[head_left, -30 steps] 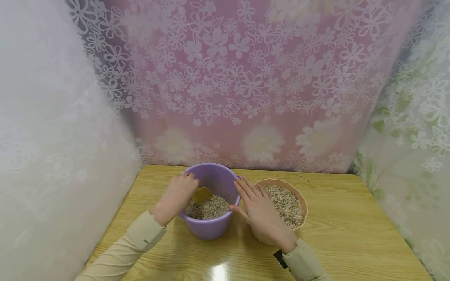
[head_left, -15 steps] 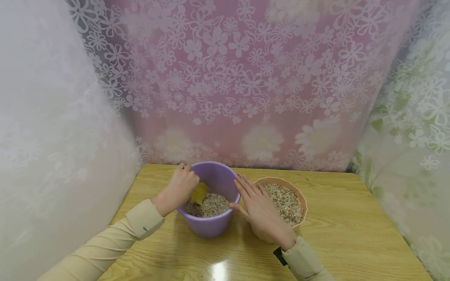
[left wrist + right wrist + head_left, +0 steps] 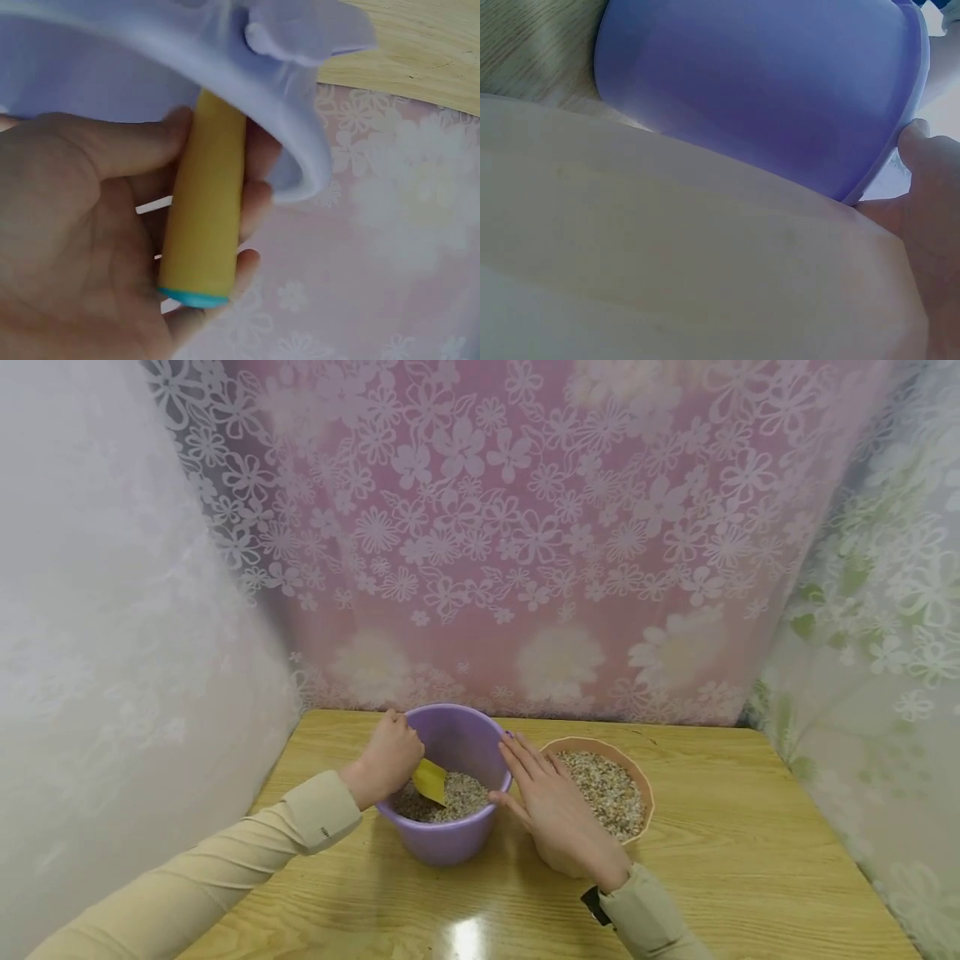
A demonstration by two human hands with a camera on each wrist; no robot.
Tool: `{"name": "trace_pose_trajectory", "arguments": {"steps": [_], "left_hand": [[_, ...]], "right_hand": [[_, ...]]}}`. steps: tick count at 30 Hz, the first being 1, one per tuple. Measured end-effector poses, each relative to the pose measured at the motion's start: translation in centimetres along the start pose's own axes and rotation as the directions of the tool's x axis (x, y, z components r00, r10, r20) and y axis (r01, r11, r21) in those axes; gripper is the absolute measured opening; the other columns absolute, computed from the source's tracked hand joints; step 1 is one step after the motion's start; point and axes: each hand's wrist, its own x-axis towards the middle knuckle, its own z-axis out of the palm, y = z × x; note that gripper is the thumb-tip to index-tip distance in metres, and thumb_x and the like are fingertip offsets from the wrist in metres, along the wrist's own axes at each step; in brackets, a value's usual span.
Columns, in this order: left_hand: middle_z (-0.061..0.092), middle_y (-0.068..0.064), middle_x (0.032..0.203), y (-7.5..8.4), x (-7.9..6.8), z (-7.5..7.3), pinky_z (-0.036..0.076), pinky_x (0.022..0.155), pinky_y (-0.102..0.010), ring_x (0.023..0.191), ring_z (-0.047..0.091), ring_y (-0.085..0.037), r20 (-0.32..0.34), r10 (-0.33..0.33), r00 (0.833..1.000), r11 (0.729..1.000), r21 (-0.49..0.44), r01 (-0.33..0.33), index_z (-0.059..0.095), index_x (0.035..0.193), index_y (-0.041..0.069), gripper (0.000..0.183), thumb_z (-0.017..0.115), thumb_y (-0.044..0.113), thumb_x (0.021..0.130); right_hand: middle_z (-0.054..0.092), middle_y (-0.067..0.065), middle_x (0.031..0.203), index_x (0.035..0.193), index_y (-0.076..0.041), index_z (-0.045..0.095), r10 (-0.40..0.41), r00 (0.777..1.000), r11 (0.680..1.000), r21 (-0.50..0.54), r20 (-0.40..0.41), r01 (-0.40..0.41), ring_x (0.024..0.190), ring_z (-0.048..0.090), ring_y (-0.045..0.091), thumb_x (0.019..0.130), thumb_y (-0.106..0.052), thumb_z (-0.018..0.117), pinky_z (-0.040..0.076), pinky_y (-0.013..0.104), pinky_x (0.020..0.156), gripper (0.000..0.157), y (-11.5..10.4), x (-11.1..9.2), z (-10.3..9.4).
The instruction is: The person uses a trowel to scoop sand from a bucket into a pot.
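A purple bucket (image 3: 444, 843) stands on the table with pale gravel-like grains (image 3: 463, 795) inside. My left hand (image 3: 386, 758) is over its left rim and grips the yellow handle (image 3: 206, 202) of a small shovel, which ends in a teal cap. The shovel's yellow blade (image 3: 430, 780) slants down onto the grains. My right hand (image 3: 558, 806) lies with straight fingers at the bucket's right rim, its thumb touching the edge. Beneath that hand is a peach bowl (image 3: 651, 806), partly hidden, filled with similar grains.
Both containers stand side by side on a wood-grain table (image 3: 750, 843). A pink floral curtain (image 3: 487, 568) hangs behind the table's back edge, with pale sheets on the left and right. A dark band (image 3: 595, 906) shows at the right wrist.
My left hand has shifted slightly on the bucket's left rim, and the shovel blade has turned and come up into fuller view above the grains. The right hand has stayed in place.
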Motion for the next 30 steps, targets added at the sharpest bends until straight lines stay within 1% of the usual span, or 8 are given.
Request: {"name": "trace_pose_trajectory", "arguments": {"steps": [4,6,9,15,19,23,26,30], "left_hand": [[0.070,0.003,0.085,0.7,0.3,0.2,0.042,0.082,-0.032,0.080,0.056,-0.016,0.143,-0.004,0.990,0.994,0.105,-0.011,0.076,0.089,0.018,0.021,0.061,0.026,0.102],[0.070,0.003,0.090,0.9,0.4,0.2,0.043,0.086,-0.033,0.083,0.055,-0.016,0.184,-0.005,0.983,0.989,0.149,-0.023,0.076,0.097,0.019,0.023,0.059,0.033,0.103],[0.067,0.004,0.087,1.1,0.6,0.4,0.041,0.086,-0.033,0.082,0.053,-0.015,0.216,-0.016,0.976,0.980,0.195,-0.027,0.075,0.097,0.018,0.029,0.056,0.038,0.104],[0.063,0.002,0.079,1.8,0.9,0.9,0.036,0.083,-0.034,0.078,0.047,-0.016,0.231,-0.040,0.972,0.973,0.230,-0.014,0.071,0.088,0.018,0.022,0.057,0.027,0.104],[0.059,-0.001,0.075,2.2,0.9,1.2,0.033,0.080,-0.034,0.076,0.045,-0.017,0.248,-0.042,0.968,0.966,0.258,-0.024,0.069,0.087,0.016,0.027,0.055,0.031,0.105],[0.063,-0.002,0.079,2.4,0.9,1.5,0.034,0.081,-0.034,0.078,0.048,-0.020,0.253,-0.029,0.967,0.963,0.268,-0.041,0.072,0.088,0.016,0.030,0.054,0.032,0.105],[0.067,-0.003,0.084,2.4,1.0,1.8,0.035,0.083,-0.034,0.081,0.051,-0.022,0.243,-0.014,0.970,0.967,0.250,-0.049,0.075,0.092,0.017,0.030,0.054,0.032,0.105],[0.065,-0.003,0.081,2.1,0.9,2.1,0.035,0.082,-0.034,0.080,0.050,-0.022,0.227,-0.008,0.974,0.970,0.240,-0.048,0.073,0.092,0.015,0.032,0.051,0.035,0.106]], "right_hand": [[0.015,0.007,0.168,0.160,-0.006,0.025,0.007,1.000,1.000,0.001,0.011,-0.007,0.155,0.012,0.025,0.105,-0.058,0.038,0.016,0.056,0.120,0.076,-0.3,0.0,-0.1],[0.016,0.008,0.168,0.160,-0.006,0.025,0.004,1.000,1.000,0.003,0.004,-0.004,0.155,0.013,0.026,0.104,-0.057,0.043,0.017,0.056,0.120,0.078,-0.6,0.1,-0.1],[0.018,0.009,0.168,0.160,-0.005,0.024,-0.014,1.000,1.000,0.020,-0.014,0.014,0.155,0.015,0.027,0.102,-0.055,0.050,0.018,0.056,0.120,0.081,-1.3,0.5,0.0],[0.019,0.016,0.167,0.159,0.000,0.023,-0.032,0.999,0.999,0.036,-0.004,0.032,0.155,0.015,0.032,0.103,-0.054,0.047,0.020,0.053,0.121,0.082,-2.1,1.1,0.8],[0.021,0.019,0.166,0.158,0.003,0.025,-0.044,0.999,0.999,0.021,0.009,0.044,0.155,0.013,0.034,0.103,-0.055,0.045,0.018,0.049,0.122,0.081,-2.1,1.1,1.1],[0.022,0.019,0.166,0.158,0.003,0.025,-0.069,0.998,0.998,0.001,0.001,0.069,0.155,0.013,0.034,0.104,-0.056,0.043,0.014,0.047,0.123,0.081,-1.9,1.1,1.2],[0.023,0.019,0.165,0.158,0.003,0.025,-0.084,0.996,0.996,0.002,-0.009,0.084,0.155,0.013,0.034,0.104,-0.056,0.042,0.015,0.047,0.123,0.081,-1.8,1.1,1.3],[0.024,0.020,0.165,0.157,0.003,0.026,-0.094,0.995,0.995,0.027,-0.027,0.095,0.155,0.014,0.035,0.104,-0.054,0.043,0.019,0.048,0.122,0.080,-1.8,1.2,1.4]]}}
